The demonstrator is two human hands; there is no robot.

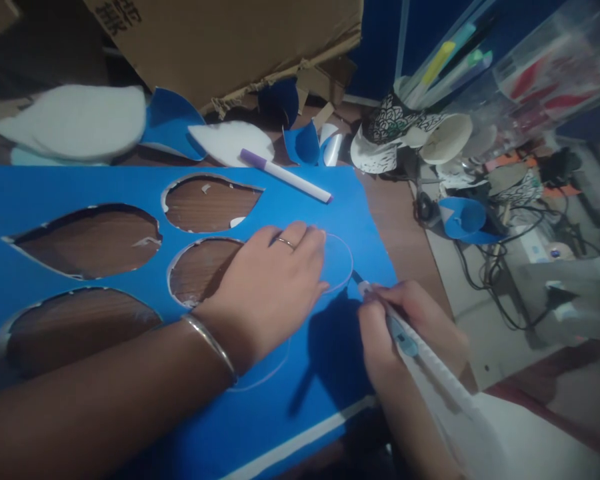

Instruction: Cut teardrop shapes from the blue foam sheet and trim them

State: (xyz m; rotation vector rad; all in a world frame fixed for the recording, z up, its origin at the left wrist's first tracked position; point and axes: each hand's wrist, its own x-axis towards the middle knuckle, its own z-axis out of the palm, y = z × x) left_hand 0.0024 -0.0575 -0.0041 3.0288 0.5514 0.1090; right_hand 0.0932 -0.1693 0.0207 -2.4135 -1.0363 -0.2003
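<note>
On a smooth blue teardrop-holed sheet [367, 223], left grip [275, 280] laid flat, right grip [386, 343] clasping slim cutter [427, 373]

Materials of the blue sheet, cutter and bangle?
Blue sheet: maybe foam board, matte; ragged white shows along its cut edges.
Cutter: pale, smooth body, probably plastic; thin dark tip suggests a metal blade.
Bangle: likely polished metal; silvery with bright highlights.

The person's left hand [275, 287], ringed and bangled, lies flat on a blue sheet [80, 187] with leaf-shaped openings [85, 240], while the right hand [387, 370] grips a white cutter [405, 340], its blade at a drawn outline [353, 253]. A purple-capped marker [290, 178] rests on the sheet, near white leaf-shaped pieces [90, 120] and a cardboard box [240, 47].
</note>
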